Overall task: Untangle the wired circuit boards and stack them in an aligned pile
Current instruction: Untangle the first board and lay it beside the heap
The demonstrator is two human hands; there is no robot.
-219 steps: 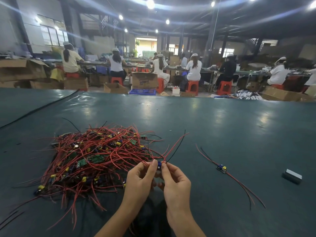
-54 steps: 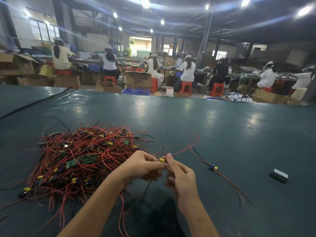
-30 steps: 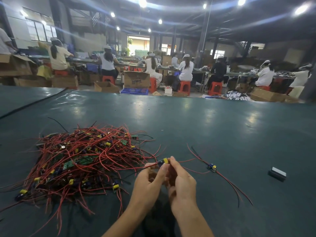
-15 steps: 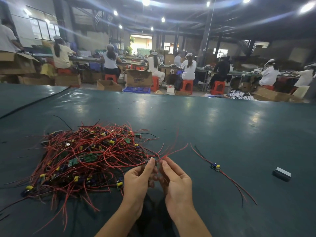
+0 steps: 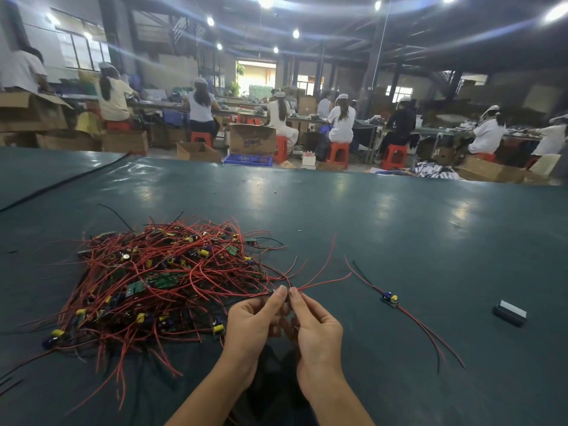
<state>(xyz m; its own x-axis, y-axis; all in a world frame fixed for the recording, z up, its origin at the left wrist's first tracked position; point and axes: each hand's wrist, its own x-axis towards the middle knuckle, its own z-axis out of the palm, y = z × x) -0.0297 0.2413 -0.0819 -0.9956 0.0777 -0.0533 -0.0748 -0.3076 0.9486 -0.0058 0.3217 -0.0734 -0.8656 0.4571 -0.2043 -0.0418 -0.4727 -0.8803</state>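
Note:
A tangled heap of small circuit boards with red and black wires [image 5: 159, 281] lies on the dark green table [image 5: 399, 229], left of centre. My left hand [image 5: 255, 324] and my right hand [image 5: 316, 330] meet just right of the heap's near edge. Their fingertips pinch one small wired board [image 5: 284, 295], mostly hidden between the fingers, and its red wires fan out up and to the right. One separated board with a yellow part and long wires [image 5: 389, 299] lies alone on the table to the right of my hands.
A small dark rectangular block [image 5: 510, 312] lies at the far right of the table. A black cable [image 5: 64, 181] crosses the table's far left corner. Beyond the far edge, people sit on red stools among cardboard boxes.
Over the last second my hands turned the pinched board, so its yellow part no longer shows, and its red wires now spread out to the right. The heap and the separated board stayed put.

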